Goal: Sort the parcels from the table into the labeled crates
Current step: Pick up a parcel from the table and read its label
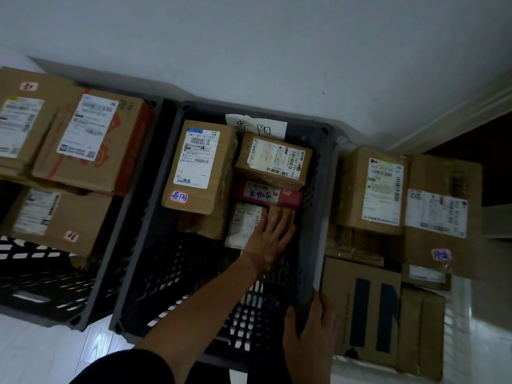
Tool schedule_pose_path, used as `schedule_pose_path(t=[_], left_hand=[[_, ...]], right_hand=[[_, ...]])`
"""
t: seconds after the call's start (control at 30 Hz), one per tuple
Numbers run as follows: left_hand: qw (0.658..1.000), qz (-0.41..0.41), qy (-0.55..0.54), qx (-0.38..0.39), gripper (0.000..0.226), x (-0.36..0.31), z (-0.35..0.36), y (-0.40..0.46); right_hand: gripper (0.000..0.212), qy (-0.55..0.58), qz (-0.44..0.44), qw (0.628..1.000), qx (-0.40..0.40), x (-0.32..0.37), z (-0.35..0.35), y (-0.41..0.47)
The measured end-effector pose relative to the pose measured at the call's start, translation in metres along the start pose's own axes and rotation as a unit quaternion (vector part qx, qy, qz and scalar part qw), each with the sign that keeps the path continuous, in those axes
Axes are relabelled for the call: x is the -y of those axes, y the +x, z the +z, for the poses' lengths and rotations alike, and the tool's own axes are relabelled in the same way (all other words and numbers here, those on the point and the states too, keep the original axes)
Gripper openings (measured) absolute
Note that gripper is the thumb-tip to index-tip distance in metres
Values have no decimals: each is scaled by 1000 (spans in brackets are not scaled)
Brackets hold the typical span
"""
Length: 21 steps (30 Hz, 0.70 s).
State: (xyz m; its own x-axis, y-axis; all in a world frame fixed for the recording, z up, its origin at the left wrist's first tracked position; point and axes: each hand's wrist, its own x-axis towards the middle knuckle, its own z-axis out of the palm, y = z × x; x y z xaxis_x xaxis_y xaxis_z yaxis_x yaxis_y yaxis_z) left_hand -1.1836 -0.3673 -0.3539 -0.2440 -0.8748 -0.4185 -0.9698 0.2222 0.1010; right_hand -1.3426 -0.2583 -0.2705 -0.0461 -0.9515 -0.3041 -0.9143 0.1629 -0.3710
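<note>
A dark grey slatted crate point(328, 173) stands in the middle, with a handwritten paper label point(257, 127) on its far wall. Inside it lie a tall brown parcel point(199, 164), a flatter brown parcel point(274, 159), a red parcel point(266, 195) and a small brown parcel point(245, 223). My left hand point(270, 239) reaches into the crate and rests with straight fingers on the small brown parcel. My right hand point(310, 336) grips the crate's right rim near the front corner, thumb inside the wall.
A second dark crate point(105, 273) on the left holds large cardboard boxes point(91, 139) point(55, 220). On the right, more labelled boxes point(374, 189) point(440, 212) point(360, 306) are packed close together. A white wall runs behind, and pale floor shows in front.
</note>
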Motion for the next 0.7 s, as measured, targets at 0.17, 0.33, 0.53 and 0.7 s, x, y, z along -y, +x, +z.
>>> schedule_pose_path(t=[0.17,0.33,0.53,0.7], left_hand=[[999,-9,-43,12,82,-5,1,-2],[998,-11,-57,39,63,-12,-9,1],[998,-14,-55,17,72,-6,0,0],[999,-8,-43,29,85,-4,3,0]], right_hand=[[70,-6,-14,1000,-6,-2,3,0],[71,-3,-26,1000,-16,-1,3,2],[66,24,2,1000,4,1,1,1],[65,40,23,999,9,2,-3,0]])
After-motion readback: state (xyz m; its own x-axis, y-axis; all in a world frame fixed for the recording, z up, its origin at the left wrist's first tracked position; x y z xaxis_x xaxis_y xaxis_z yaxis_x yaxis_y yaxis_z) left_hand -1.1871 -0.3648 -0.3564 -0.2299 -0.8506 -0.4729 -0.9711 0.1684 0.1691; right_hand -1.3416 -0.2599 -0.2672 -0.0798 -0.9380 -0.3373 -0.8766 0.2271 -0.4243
